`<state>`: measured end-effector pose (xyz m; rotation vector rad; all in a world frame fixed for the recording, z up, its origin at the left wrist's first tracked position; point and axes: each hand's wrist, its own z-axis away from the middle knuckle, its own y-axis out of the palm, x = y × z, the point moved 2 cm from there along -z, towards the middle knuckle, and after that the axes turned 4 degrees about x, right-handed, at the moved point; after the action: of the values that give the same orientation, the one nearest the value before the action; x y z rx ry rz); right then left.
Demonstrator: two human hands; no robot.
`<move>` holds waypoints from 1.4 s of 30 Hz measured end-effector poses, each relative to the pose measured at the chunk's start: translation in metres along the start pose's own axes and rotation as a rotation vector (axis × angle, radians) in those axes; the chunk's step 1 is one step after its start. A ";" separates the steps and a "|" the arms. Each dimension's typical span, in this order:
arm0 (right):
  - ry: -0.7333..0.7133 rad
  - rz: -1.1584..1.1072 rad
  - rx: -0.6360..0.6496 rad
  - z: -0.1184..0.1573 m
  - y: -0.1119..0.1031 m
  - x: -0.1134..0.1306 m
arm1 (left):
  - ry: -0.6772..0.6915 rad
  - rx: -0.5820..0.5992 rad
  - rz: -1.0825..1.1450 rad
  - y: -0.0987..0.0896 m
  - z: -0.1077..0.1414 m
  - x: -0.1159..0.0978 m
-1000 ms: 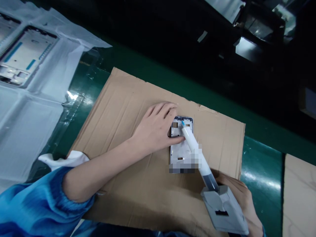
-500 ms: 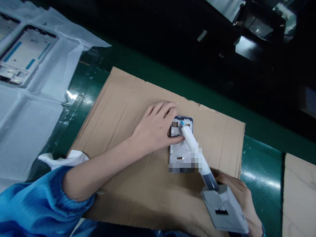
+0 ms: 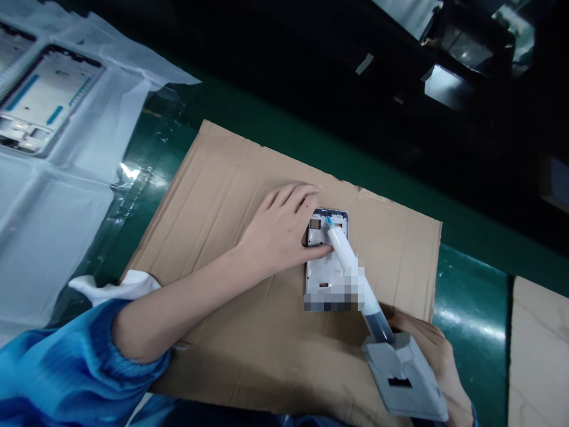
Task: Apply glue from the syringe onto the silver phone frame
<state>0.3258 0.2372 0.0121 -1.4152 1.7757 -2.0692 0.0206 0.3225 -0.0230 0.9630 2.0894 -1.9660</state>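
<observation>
Brown corrugated cardboard sheet [image 3: 231, 196] spread flat over a glossy green work surface [image 3: 471, 308], bearing one small silver-grey metal phone frame with a dark rim [image 3: 320, 268] near its right half. Left hand [image 3: 280, 234] laid palm-down on the sheet along the frame's left edge, fingers stretched out and close together, thumb pressed onto the frame's upper left part, pinning it rather than clasping it. Right hand [image 3: 438, 362] low at the right, mostly hidden behind one grey boxy dispenser gun [image 3: 402, 376], fingers wrapped around its handle from beneath. One white syringe barrel with a blue tip [image 3: 351, 264] sticking out of the gun, slanting up and left across the frame, tip touching or just over the frame's top end beside two small square cut-outs; cannot tell which. No readable brand or lettering anywhere: a patch over the frame's lower end and the middle of the barrel blurred out. One blue gathered sleeve [image 3: 57, 367] with a white cuff on the left forearm. One larger pale metal frame with blue strips [image 3: 42, 101] lying on crinkled white plastic sheeting [image 3: 57, 201] at the far left, well apart from the hands. One second pale board [image 3: 540, 350] at the right edge.
</observation>
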 end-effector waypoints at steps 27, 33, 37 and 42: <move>0.002 0.010 -0.001 -0.003 -0.002 0.003 | 0.019 -0.020 0.024 -0.001 0.003 -0.001; -0.006 0.005 0.008 -0.003 -0.003 0.003 | 0.024 -0.030 0.029 0.000 0.002 -0.001; 0.002 0.020 0.007 -0.001 -0.002 0.003 | 0.026 -0.036 0.044 0.000 0.002 0.000; 0.002 0.003 0.009 -0.003 -0.002 0.004 | 0.027 -0.037 0.034 0.001 0.002 0.000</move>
<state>0.3225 0.2377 0.0157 -1.4076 1.7662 -2.0756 0.0203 0.3204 -0.0238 1.0164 2.1008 -1.9019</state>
